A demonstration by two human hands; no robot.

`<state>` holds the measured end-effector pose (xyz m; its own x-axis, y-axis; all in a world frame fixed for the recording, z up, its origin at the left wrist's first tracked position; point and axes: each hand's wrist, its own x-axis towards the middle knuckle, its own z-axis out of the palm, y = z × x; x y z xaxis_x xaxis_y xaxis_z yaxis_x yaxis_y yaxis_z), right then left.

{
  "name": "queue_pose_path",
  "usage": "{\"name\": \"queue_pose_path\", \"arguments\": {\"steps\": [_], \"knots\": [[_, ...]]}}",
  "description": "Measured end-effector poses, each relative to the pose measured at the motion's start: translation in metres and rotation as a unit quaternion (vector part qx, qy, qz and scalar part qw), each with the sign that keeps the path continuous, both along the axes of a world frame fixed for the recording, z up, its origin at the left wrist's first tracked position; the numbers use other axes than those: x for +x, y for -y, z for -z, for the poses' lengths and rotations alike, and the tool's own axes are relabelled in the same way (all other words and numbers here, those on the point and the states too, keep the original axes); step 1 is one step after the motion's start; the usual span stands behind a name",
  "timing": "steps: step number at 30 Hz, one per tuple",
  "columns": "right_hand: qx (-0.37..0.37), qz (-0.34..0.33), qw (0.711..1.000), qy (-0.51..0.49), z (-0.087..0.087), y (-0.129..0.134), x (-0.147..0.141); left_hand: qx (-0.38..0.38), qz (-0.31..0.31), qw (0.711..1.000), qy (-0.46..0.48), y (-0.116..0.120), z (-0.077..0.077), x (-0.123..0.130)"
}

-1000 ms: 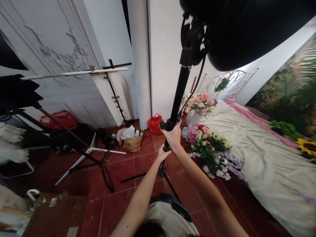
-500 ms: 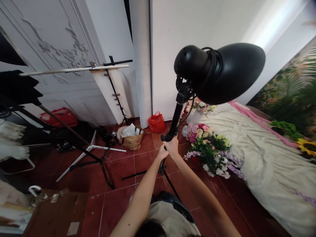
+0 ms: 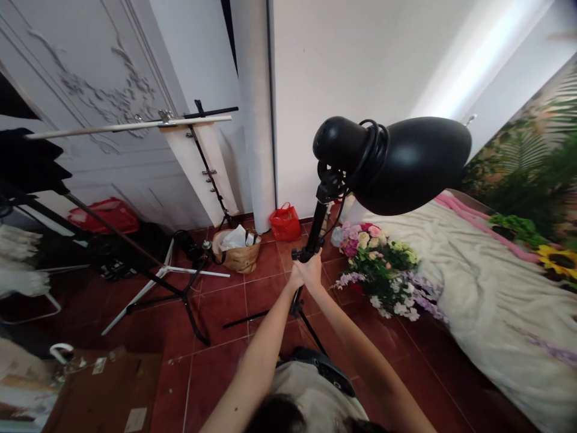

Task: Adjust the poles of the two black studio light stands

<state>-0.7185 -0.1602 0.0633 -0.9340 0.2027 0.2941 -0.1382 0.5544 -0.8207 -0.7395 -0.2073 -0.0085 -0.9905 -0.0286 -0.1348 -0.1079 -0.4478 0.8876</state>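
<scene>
A black studio light with a loop of cable round its neck sits on top of a black light stand, its wide end turned to the right. My left hand and my right hand are closed round the stand's pole, close together, just below a collar with a knob. The hands hide the pole where they grip it. The stand's legs spread on the red floor in front of my body.
Artificial flowers lie right of the stand, against a cream blanket. A woven basket and a red bag stand by the wall. Other tripod legs and a cardboard box occupy the left side.
The studio light has come down and shifted slightly left, and the pole above my hands looks shorter. Both hands keep hold of the stand at nearly the same spot.
</scene>
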Motion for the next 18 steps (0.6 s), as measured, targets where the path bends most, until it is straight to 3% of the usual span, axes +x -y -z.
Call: {"name": "queue_pose_path", "arguments": {"steps": [4,8,14,18], "knots": [[0.027,-0.053,0.998,0.001,0.004,-0.014,0.007,-0.058,0.035,0.995,-0.069,0.003,0.006,-0.001],[0.076,-0.115,0.988,-0.075,0.012,-0.043,0.033,-0.105,0.055,0.990,-0.079,0.007,0.013,0.001],[0.149,-0.107,0.980,-0.079,0.035,-0.073,0.079,-0.200,0.029,0.979,-0.039,0.006,0.014,0.003],[0.213,-0.130,0.967,-0.060,0.054,-0.072,0.082,-0.215,0.024,0.975,-0.046,0.006,0.007,0.003]]}}
